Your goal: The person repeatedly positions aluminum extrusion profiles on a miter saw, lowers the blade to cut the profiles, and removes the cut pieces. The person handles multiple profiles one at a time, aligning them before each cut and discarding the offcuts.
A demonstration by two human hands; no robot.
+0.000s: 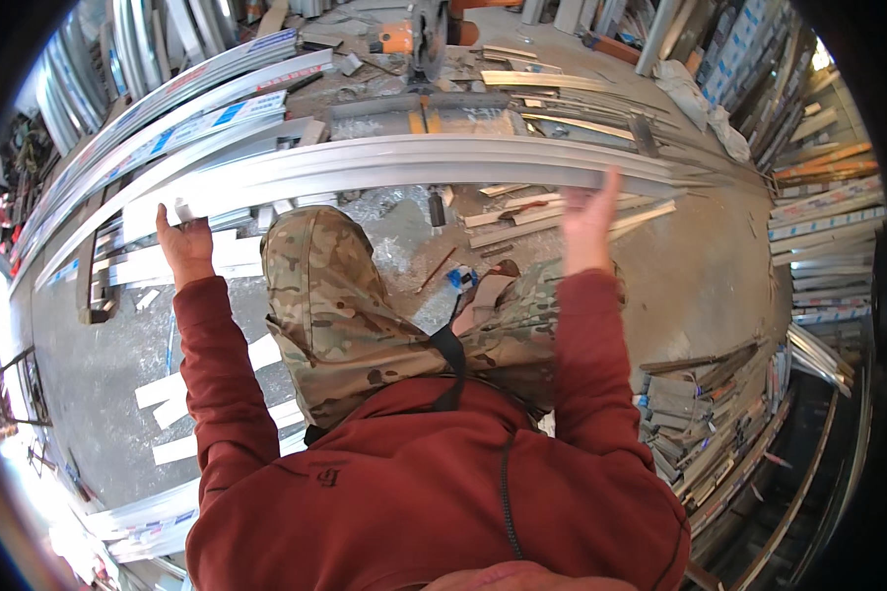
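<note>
A long, pale, ribbed metal profile (384,163) stretches across in front of me, held roughly level above the floor. My left hand (185,244) is at its near edge towards the left end, thumb and a finger showing while the other fingers are hidden. Farther right, my right hand (588,229) grips the profile close to its right end, one finger raised over the edge and slightly blurred. Beyond the profile stands a saw (427,44) with an orange motor housing and a round blade guard.
Long wrapped profiles (217,84) lie stacked at the far left. Thin strips (532,222) and offcuts litter the floor ahead. A heap of scraps (685,414) is at the right, near racks of profiles (826,227). White pieces (172,394) lie at the left, by my elbow.
</note>
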